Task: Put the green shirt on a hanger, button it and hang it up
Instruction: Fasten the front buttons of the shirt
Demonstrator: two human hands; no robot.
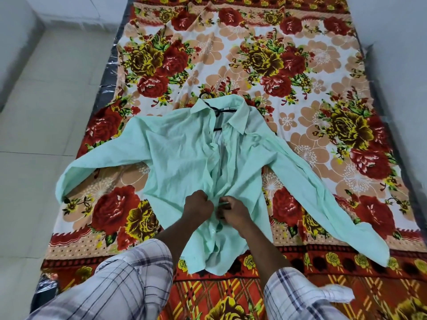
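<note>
The shirt is pale mint green, long-sleeved and creased. It lies front up across the middle of the bed, collar toward the bed's far end, hem at its near edge, and sleeves spread toward its two sides. The front gapes below the collar. The black hanger sits inside the shoulders, its hook poking out toward the bed's far end.

White sleeves, grey and navy plaid lines, elbow-length
</note>
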